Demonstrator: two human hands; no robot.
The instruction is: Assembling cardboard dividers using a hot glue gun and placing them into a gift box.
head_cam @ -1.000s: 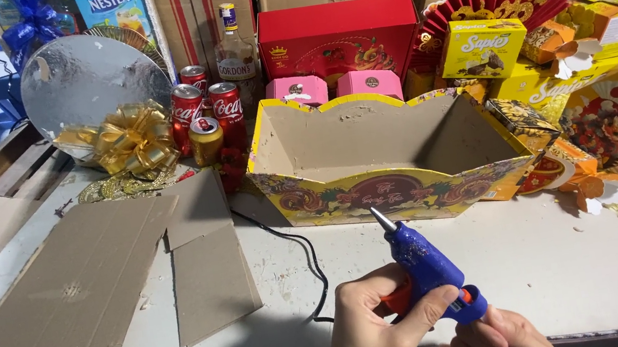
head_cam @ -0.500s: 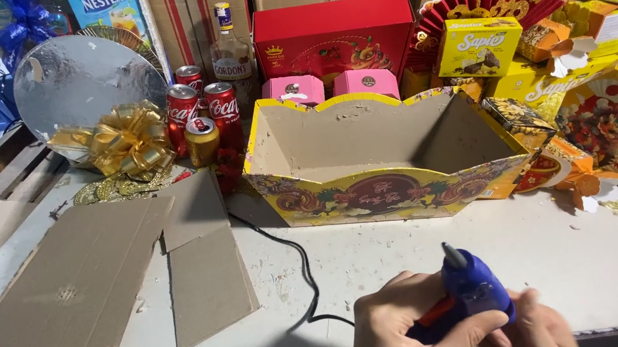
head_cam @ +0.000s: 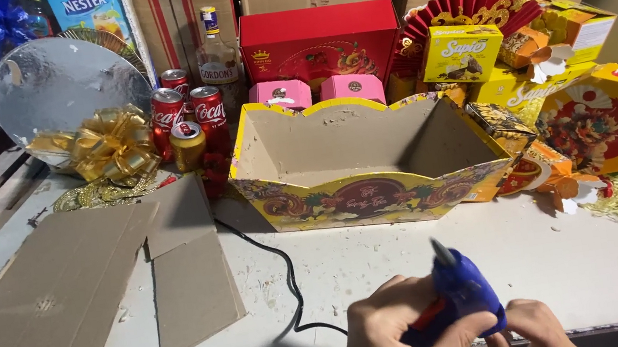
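Your left hand [head_cam: 402, 331] grips the blue glue gun [head_cam: 465, 297] | your right hand [head_cam: 534, 325] pinches its rear | gun low over the desk [head_cam: 418, 251] edge, near the yellow box [head_cam: 364, 161], nozzle up.

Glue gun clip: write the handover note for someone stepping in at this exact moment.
Left hand: wrapped around the blue glue gun, nozzle pointing up and away.
Right hand: touching the gun's rear, at the table's near edge.
Black cord runs left across the white table.
The yellow cardboard tray stands empty behind the gun; flat cardboard pieces lie to the left.
No fresh glue visible; pieces are unjoined.
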